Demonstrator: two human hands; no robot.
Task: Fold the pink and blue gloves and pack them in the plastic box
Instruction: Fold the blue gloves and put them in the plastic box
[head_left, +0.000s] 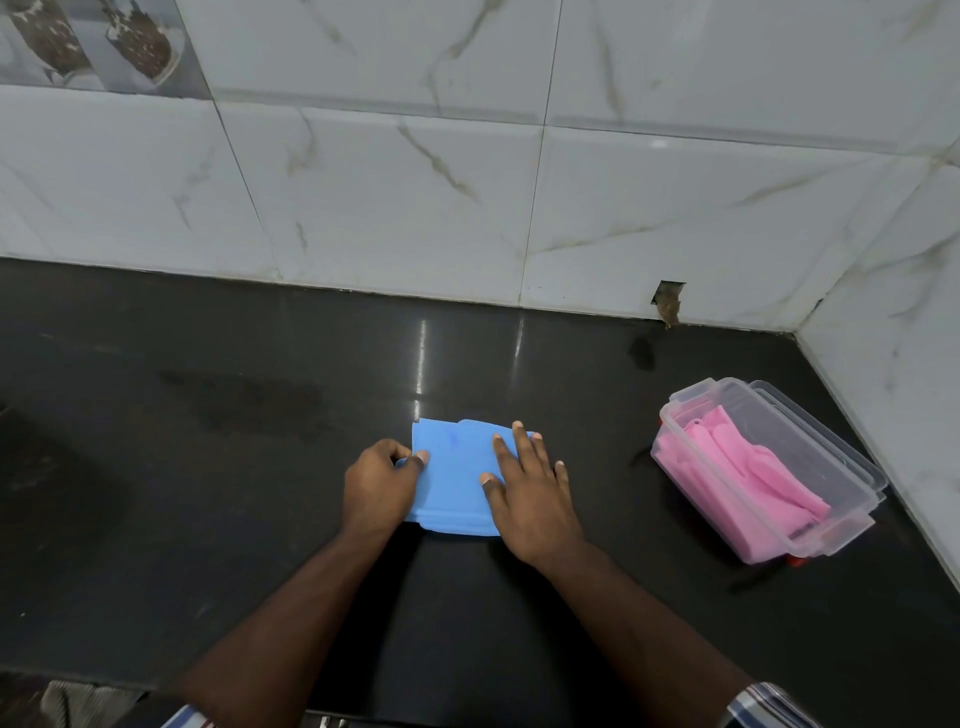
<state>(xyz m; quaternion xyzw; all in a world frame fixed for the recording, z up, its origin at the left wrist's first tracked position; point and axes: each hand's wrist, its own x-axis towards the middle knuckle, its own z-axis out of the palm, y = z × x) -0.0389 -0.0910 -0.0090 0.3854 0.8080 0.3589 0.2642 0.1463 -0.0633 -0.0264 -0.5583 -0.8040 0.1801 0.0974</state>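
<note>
The blue gloves (453, 475) lie folded into a flat rectangle on the black counter (234, 493), near its middle. My left hand (379, 486) pinches the folded stack's left edge between thumb and fingers. My right hand (530, 499) lies flat on its right side, fingers spread and pressing down. The pink gloves (748, 467) lie folded inside the clear plastic box (852, 467), which stands open at the right of the counter.
White marble-pattern tiled walls (415, 182) rise behind the counter and along its right side, meeting in a corner past the box. A small broken gap (669, 304) shows at the base of the back wall. The counter's front edge runs below my forearms.
</note>
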